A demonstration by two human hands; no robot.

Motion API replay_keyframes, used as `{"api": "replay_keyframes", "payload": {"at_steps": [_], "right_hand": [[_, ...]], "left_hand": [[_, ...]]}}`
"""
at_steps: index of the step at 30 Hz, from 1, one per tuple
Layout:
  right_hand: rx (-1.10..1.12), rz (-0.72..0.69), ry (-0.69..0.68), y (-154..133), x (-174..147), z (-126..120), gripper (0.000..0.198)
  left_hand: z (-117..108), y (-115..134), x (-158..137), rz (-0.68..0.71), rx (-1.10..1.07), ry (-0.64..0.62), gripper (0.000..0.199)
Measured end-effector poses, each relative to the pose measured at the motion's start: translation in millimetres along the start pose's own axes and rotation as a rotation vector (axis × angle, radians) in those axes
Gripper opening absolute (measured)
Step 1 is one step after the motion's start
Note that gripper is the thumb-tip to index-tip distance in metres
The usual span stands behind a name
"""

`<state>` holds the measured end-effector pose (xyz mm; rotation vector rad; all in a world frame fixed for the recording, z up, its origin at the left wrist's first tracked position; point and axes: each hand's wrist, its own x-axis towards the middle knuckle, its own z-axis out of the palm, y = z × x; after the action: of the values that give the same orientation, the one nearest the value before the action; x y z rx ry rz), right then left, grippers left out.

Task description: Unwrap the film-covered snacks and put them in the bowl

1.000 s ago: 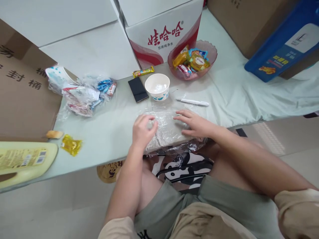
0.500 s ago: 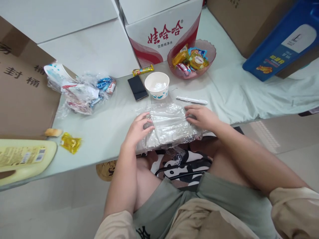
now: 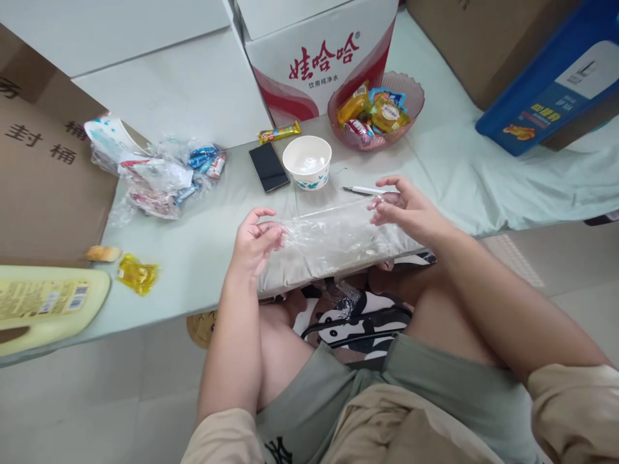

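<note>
A crinkled sheet of clear plastic film (image 3: 331,233) is stretched between my two hands over the table's front edge. My left hand (image 3: 254,243) pinches its left end between thumb and fingers. At the other end, my right hand (image 3: 409,207) grips the film, thumb and fingertips closed on it and the index finger raised. Just behind the film stands a white paper bowl (image 3: 307,164) with a blue pattern; its inside looks glossy. A white pen (image 3: 362,191) lies partly behind my right hand.
Behind the bowl are a black phone (image 3: 269,167), a yellow snack stick (image 3: 279,132) and a pink glass bowl (image 3: 416,96) of wrapped snacks. Crumpled wrappers (image 3: 159,177), a bread piece (image 3: 103,253) and a yellow wrapper (image 3: 138,274) lie left. Boxes (image 3: 319,84) line the back; a blue jug (image 3: 546,96) stands right.
Both hands have gone from resting on the crumpled film to holding its ends. They have moved apart, and the film is now spread wider and pulled flatter between them.
</note>
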<state>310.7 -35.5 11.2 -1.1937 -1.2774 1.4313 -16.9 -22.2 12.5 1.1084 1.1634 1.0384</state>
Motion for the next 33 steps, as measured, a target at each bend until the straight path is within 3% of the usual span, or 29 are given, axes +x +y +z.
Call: {"api": "replay_keyframes", "payload": {"at_steps": [2, 4, 9, 13, 16, 20, 23, 26, 29, 31, 33], "right_hand": [[0.007, 0.044, -0.089, -0.2, -0.6, 0.3, 0.068], [-0.011, 0.086, -0.136, -0.4, -1.3, 1.0, 0.069], [0.022, 0.068, 0.032, 2.3, 2.3, 0.0, 0.062], [-0.014, 0.006, 0.089, 6.2, 4.9, -4.4, 0.058], [-0.036, -0.018, 0.068, 7.4, 3.8, -6.3, 0.058], [-0.033, -0.029, 0.151, 10.2, 5.9, -5.1, 0.053], [-0.053, -0.047, 0.216, 12.3, 7.9, -5.4, 0.054], [-0.130, -0.037, 0.105, 8.6, 4.0, -12.4, 0.068], [-0.342, 0.010, -0.130, -0.1, -2.0, -27.1, 0.079], [-0.416, 0.011, -0.093, -3.7, -2.2, -36.3, 0.063], [-0.348, -0.005, 0.058, -2.8, 1.7, -39.1, 0.047]], "left_hand": [[-1.1, 2.4, 5.3, -0.020, -0.122, 0.049, 0.053], [-2.6, 4.8, 8.1, -0.042, -0.193, 0.046, 0.056], [-3.9, 7.0, 7.8, -0.258, -0.114, -0.091, 0.074], [-3.9, 4.9, 12.0, -0.285, -0.032, 0.082, 0.044], [-5.0, 6.8, 12.8, -0.234, -0.144, 0.091, 0.035], [-4.5, 11.9, 6.9, -0.205, -0.198, -0.048, 0.062], [-1.7, 11.1, 6.6, -0.253, -0.076, -0.009, 0.082], [1.4, 7.8, 12.1, -0.301, 0.011, 0.139, 0.070], [4.3, 6.3, 17.2, -0.344, 0.032, 0.148, 0.062], [7.4, 6.4, 18.3, -0.366, 0.030, 0.079, 0.062], [12.2, 6.7, 17.8, -0.375, 0.031, -0.019, 0.065]]}}
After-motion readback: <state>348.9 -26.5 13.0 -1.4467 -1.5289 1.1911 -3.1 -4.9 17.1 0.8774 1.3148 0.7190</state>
